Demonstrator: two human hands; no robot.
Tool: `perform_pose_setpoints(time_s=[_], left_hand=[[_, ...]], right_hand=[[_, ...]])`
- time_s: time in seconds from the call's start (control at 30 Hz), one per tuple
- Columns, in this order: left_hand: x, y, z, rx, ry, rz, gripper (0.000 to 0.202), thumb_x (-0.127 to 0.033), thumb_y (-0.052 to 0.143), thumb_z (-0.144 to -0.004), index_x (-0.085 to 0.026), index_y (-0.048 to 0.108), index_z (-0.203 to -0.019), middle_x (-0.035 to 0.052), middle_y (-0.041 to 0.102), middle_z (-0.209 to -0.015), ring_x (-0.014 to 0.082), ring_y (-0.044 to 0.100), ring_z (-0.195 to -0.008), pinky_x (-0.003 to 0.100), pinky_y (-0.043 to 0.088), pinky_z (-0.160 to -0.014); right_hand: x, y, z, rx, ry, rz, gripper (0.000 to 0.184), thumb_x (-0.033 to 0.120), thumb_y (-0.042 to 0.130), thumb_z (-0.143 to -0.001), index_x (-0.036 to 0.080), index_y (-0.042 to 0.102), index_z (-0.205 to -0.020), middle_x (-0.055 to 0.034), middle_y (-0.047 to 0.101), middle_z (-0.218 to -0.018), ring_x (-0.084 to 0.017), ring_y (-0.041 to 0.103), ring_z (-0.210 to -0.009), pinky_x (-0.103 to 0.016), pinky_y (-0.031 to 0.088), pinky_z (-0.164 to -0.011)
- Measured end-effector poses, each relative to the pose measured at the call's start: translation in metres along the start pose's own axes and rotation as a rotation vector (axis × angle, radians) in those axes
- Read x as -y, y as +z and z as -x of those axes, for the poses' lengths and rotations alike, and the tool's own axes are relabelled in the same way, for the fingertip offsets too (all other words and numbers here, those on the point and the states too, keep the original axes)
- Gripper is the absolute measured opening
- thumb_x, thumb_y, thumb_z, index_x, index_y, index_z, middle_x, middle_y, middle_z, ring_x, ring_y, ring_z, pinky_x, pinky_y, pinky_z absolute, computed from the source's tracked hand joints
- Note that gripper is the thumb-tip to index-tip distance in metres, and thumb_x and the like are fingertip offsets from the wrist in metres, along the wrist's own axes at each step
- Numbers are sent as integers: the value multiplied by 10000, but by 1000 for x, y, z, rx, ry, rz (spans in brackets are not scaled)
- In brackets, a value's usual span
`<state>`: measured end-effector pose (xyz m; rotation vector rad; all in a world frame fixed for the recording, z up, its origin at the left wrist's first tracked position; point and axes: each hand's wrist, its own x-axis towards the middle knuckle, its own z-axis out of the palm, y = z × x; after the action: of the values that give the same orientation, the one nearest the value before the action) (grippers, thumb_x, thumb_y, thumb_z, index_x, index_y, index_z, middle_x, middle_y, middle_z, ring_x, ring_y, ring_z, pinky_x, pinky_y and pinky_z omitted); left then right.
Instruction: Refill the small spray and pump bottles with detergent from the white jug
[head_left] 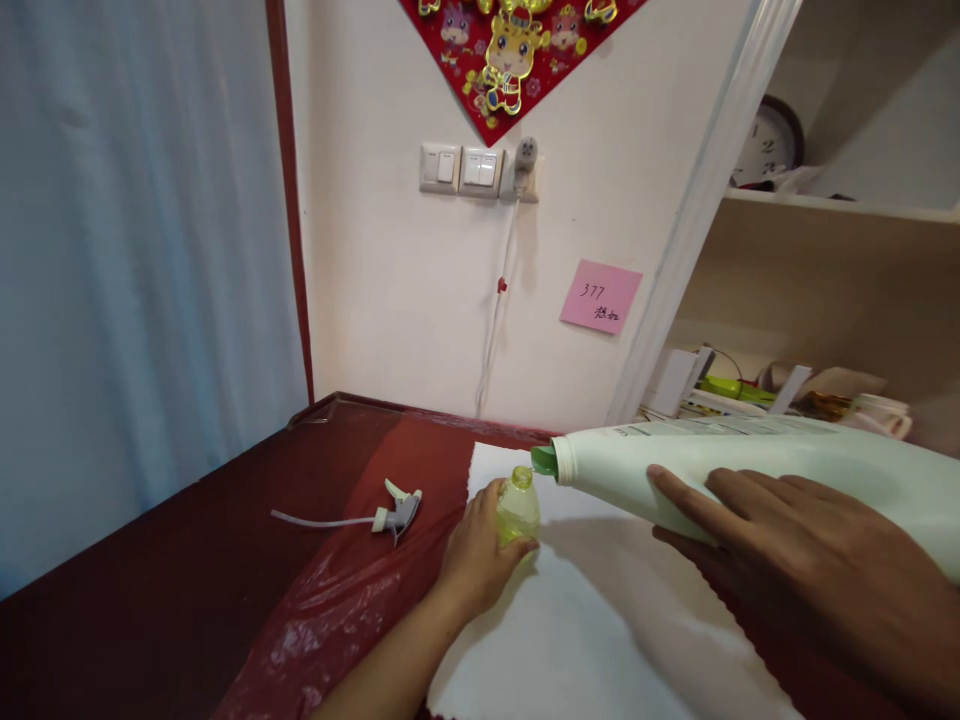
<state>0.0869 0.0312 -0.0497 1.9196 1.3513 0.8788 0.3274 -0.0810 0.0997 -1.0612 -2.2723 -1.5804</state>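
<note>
My left hand (474,555) is wrapped round a small yellow-green bottle (517,505) that stands upright with its neck open on a white cloth (570,640). My right hand (795,560) grips a large pale green jug (750,465), tipped on its side. The jug's green spout (545,459) sits just above and to the right of the small bottle's mouth. No liquid is visible between them.
A grey and white spray trigger head with its dip tube (375,517) lies on the dark red table (187,560) to the left. A wall with switches, a plug and cable, and a pink note (600,296) stands behind. Cluttered shelves (780,395) are at right.
</note>
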Motion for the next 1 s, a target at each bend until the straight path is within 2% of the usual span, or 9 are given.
perform_pose_setpoints(time_s=[0.2, 0.67, 0.77, 0.9, 1.0], left_hand=[[-1, 1, 0, -4, 7, 7, 761, -337, 676, -789, -198, 398, -1484, 124, 501, -1544, 307, 452, -1407, 416, 361, -1134], [-1, 1, -1, -7, 0, 9, 759, -328, 679, -782, -205, 403, -1478, 126, 503, -1541, 304, 457, -1400, 405, 357, -1128], [0, 1, -1, -2, 0, 7, 767, -339, 676, -784, -200, 392, -1483, 124, 502, -1538, 308, 451, -1403, 416, 360, -1123], [1, 2, 0, -4, 11, 2, 756, -338, 669, -789, -199, 392, -1478, 126, 519, -1517, 305, 467, -1382, 416, 369, -1111], [1, 2, -1, -6, 19, -1, 736, -323, 666, -790, -201, 405, -1468, 124, 522, -1513, 294, 471, -1381, 397, 367, -1114]], right_hand=[[1, 0, 0, 1, -11, 2, 308, 91, 311, -1018, 145, 552, -1202, -23, 652, -698, -211, 647, -542, -354, 470, -551], [4, 8, 4, -5, 43, -63, 305, 180, 318, -1052, 147, 577, -1209, -27, 635, -709, -201, 631, -544, -323, 448, -519], [7, 17, 13, 21, 80, -93, 301, 237, 362, -1055, 161, 583, -1245, -30, 631, -728, -205, 618, -557, -321, 431, -512], [10, 30, 25, 72, 148, -117, 307, 308, 511, -1019, 208, 569, -1304, -34, 673, -807, -223, 640, -609, -346, 467, -558], [11, 37, 31, 85, 207, -160, 339, 364, 551, -1006, 205, 576, -1305, -55, 727, -867, -236, 687, -637, -347, 489, -558]])
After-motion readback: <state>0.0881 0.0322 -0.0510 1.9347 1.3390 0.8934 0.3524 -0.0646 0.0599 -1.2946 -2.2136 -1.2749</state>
